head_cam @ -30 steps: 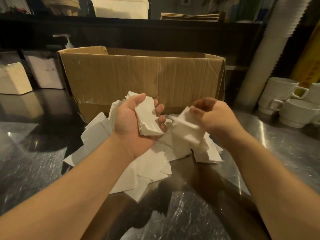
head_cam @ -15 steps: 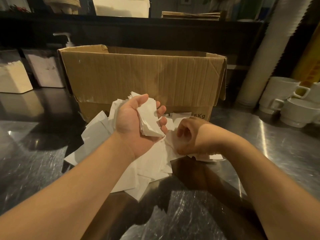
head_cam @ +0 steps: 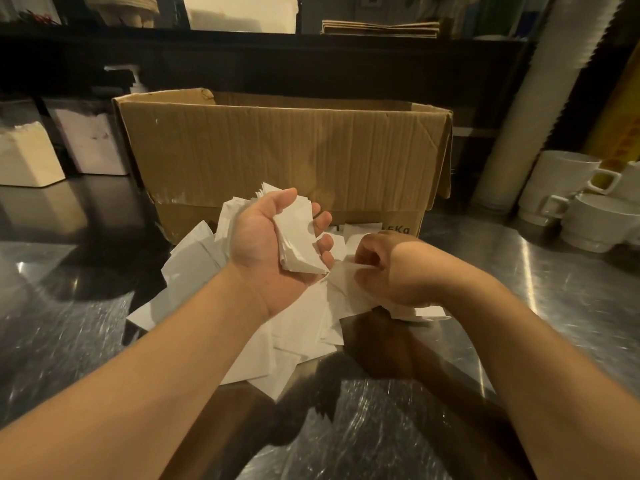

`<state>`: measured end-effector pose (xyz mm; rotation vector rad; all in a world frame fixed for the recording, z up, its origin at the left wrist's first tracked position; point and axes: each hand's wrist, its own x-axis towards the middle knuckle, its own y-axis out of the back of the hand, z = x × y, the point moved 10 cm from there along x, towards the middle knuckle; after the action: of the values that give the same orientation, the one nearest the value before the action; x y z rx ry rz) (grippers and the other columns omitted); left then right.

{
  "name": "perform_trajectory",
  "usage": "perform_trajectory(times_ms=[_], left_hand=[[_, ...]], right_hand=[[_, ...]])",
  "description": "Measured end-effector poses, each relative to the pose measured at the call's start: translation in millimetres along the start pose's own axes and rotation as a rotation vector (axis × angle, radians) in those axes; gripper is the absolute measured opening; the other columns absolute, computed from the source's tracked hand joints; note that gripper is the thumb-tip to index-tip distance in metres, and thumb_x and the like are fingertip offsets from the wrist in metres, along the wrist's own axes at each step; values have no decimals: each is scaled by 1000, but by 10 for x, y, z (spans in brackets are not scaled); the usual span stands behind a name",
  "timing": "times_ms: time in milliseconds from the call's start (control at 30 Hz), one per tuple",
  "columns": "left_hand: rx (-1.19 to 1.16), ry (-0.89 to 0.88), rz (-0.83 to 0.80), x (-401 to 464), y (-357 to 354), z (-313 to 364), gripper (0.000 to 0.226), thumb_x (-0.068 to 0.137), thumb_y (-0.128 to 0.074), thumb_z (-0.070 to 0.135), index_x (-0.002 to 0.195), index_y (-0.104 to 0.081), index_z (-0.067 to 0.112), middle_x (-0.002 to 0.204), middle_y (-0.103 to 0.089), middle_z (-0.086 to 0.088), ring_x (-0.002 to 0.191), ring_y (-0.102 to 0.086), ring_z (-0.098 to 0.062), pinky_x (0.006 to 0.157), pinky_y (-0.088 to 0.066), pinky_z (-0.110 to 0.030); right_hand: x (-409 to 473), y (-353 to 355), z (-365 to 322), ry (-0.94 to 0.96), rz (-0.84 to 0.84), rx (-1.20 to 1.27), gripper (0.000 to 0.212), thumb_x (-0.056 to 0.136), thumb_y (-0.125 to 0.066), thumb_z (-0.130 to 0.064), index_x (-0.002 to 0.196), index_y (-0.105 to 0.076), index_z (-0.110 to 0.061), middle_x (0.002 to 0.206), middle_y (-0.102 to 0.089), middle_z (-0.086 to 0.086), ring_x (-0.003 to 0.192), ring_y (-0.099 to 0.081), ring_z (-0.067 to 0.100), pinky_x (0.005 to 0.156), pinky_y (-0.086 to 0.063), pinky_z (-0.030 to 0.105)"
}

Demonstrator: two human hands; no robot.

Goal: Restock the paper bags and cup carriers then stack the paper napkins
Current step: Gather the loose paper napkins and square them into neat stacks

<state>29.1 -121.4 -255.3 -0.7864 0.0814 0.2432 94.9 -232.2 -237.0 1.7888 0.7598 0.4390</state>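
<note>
A loose pile of white paper napkins (head_cam: pixel 194 271) lies spread on the steel counter (head_cam: pixel 69 323) in front of a brown cardboard box (head_cam: pixel 277 150). My left hand (head_cam: pixel 266 251) is palm up above the pile and grips a small stack of napkins (head_cam: pixel 298 237) between thumb and curled fingers. Just to its right, my right hand (head_cam: pixel 398 271) is down on the pile, knuckles up, its fingers pinching a single napkin (head_cam: pixel 346 275) from the heap.
White mugs (head_cam: pixel 568 188) stand stacked at the right edge beside a tall sleeve of white cups (head_cam: pixel 526 98). White containers (head_cam: pixel 27 157) and a pump bottle (head_cam: pixel 133 77) sit at the back left. Flat brown paper bags (head_cam: pixel 381 28) lie on the dark shelf behind the box.
My right hand dropped from mid-air down onto the pile and closed on a napkin there. The left hand kept its stack and barely shifted.
</note>
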Motion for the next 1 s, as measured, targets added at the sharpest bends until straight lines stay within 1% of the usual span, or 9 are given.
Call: perform_trajectory(times_ms=[267, 400, 500, 633, 700, 767, 867, 933, 1000], left_hand=[[-10, 1, 4, 3, 24, 4, 43, 88, -57, 40, 121, -63, 13, 98, -66, -8, 71, -60, -23, 66, -48, -33], [-10, -20, -16, -15, -14, 33, 39, 90, -56, 38, 118, -60, 11, 92, -65, -7, 71, -56, -24, 66, -44, -32], [-1, -54, -17, -9, -37, 77, 36, 90, -56, 36, 116, -58, 10, 88, -65, -8, 74, -54, -23, 71, -40, -34], [18, -17, -118, -26, -154, 28, 39, 85, -60, 34, 112, -60, 6, 92, -63, -11, 83, -59, -25, 88, -45, -41], [127, 66, -164, -48, -183, -88, 46, 89, -57, 38, 116, -69, 3, 107, -68, -16, 95, -64, -33, 98, -48, -48], [216, 124, -239, -76, -228, -189, 54, 94, -54, 44, 129, -69, 6, 121, -66, -18, 111, -60, -37, 108, -42, -54], [236, 166, -281, -112, -274, -269, 61, 100, -45, 60, 134, -67, 15, 123, -67, -20, 115, -61, -42, 105, -45, -58], [234, 169, -258, -130, -268, -282, 66, 96, -48, 68, 139, -64, 20, 124, -69, -19, 115, -64, -43, 105, -47, -60], [209, 157, -237, -160, -289, -261, 67, 94, -56, 65, 140, -63, 17, 122, -69, -17, 115, -66, -40, 106, -49, -57]], right_hand=[[21, 57, 42, -44, 39, 69, 27, 105, -54, -25, 130, -61, -26, 113, -59, -2, 99, -58, 20, 63, -41, 18], [-55, 203, 18, 41, 72, 336, 18, 102, -61, -21, 117, -68, -25, 106, -67, -6, 97, -62, 14, 71, -47, 17], [-203, 246, -124, 211, -80, 654, 8, 91, -73, -25, 99, -72, -25, 100, -72, -3, 96, -69, 18, 80, -57, 29], [-357, 335, -314, 407, -182, 976, 6, 84, -71, -25, 86, -75, -22, 99, -71, 4, 91, -68, 20, 77, -57, 28], [-339, 381, -322, 416, -110, 1032, 8, 82, -76, -30, 86, -75, -23, 99, -71, 3, 91, -69, 18, 78, -57, 29], [-276, 403, -265, 370, 8, 1024, 21, 79, -78, -36, 92, -74, -21, 98, -72, 0, 89, -69, 15, 76, -57, 29], [-204, 399, -170, 277, 180, 956, 17, 85, -75, -29, 100, -72, -20, 97, -72, -5, 88, -70, 15, 72, -62, 33], [-191, 408, -119, 228, 271, 907, 14, 90, -74, -25, 103, -70, -22, 97, -71, -8, 90, -71, 14, 70, -62, 30], [-174, 427, -80, 179, 320, 870, 20, 89, -74, -27, 107, -67, -23, 100, -70, -6, 92, -71, 14, 70, -60, 23]])
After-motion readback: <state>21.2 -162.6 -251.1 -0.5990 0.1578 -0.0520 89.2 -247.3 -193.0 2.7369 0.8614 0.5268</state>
